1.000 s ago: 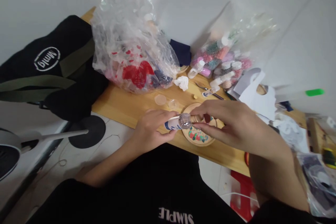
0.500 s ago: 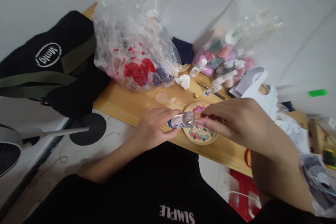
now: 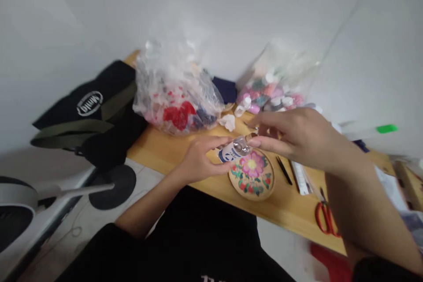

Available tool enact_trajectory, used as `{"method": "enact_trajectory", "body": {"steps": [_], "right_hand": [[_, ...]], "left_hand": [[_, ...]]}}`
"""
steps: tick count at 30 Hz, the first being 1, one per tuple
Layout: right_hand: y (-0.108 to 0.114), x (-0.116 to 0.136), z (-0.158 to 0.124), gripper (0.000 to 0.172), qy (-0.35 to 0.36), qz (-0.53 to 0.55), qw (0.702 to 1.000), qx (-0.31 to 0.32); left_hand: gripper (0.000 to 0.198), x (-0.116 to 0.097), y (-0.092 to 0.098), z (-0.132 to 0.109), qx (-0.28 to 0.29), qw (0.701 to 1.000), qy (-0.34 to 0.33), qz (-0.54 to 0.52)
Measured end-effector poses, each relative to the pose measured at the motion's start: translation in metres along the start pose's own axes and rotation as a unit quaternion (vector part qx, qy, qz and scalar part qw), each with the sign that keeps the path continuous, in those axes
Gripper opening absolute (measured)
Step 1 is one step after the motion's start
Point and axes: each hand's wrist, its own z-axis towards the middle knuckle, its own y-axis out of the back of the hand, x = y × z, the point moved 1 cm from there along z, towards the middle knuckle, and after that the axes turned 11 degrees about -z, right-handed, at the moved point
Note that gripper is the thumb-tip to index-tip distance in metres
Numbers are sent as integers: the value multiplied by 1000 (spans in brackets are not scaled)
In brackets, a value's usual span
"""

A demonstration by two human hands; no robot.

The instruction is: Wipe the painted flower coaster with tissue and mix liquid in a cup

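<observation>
My left hand (image 3: 206,158) is wrapped around a small clear bottle (image 3: 235,150) with a white and blue label. The bottle is tilted, its neck up and to the right. At the neck is a gold-brown cap (image 3: 250,137), pinched between the thumb and fingers of my right hand (image 3: 284,136). Both hands are above the table. Behind and below the bottle lies a round wooden plate (image 3: 234,183) decorated with a pink flower, green leaves and red shapes. The bottle hides a little of the plate's upper left edge.
A clear plastic bag (image 3: 178,92) and a bag of coloured bottles (image 3: 274,90) stand along the wall. Crumpled tissue (image 3: 228,122) lies between them. Red-handled scissors (image 3: 325,218), a black pen-like stick (image 3: 284,170) and a black bag (image 3: 112,110) are on the table.
The view has shifted, so the table things appear lower. The bottle is tilted more steeply, and both hands stay on it and its cap. More of the plate and the scissors show.
</observation>
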Motion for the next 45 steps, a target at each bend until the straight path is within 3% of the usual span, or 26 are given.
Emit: {"method": "enact_trajectory", "body": {"steps": [3,5,8,10,13,16,18,22,27,33,36,40,45], "right_hand": [[43,-17,16,42,86,106,990,28],[75,-23,25,33,110,119,986,45],[116,-18,34,22,46,66,997,18],[136,-10,37,35,-32,-4,999,-32],[159,-1,34,53,-79,-59,994,-49],[176,0,25,27,-16,-19,1000,-11],[185,2,17,26,25,3,999,24],[192,15,7,13,23,-8,999,39],[190,39,-4,17,-1,-32,998,49],[184,52,-14,12,24,40,997,62],[182,51,-16,11,17,43,997,63],[175,37,-16,12,-36,10,998,59],[152,11,-9,11,-103,-48,992,45]], "left_hand": [[27,-11,8,42,55,995,7,-78],[31,-23,12,72,99,979,25,-174],[45,-41,14,110,154,944,45,-287],[53,-50,14,129,171,940,32,-294],[59,-61,11,146,193,937,3,-293],[61,-69,6,150,211,929,-14,-303],[61,-74,3,147,222,924,-18,-312],[63,-82,-1,135,246,910,-12,-333],[61,-86,-2,118,267,894,0,-360],[66,-94,-6,105,285,884,-16,-369],[62,-99,-9,102,278,897,-15,-342],[59,-99,-14,104,229,928,-11,-294],[55,-76,-23,113,135,965,-9,-226]]}}
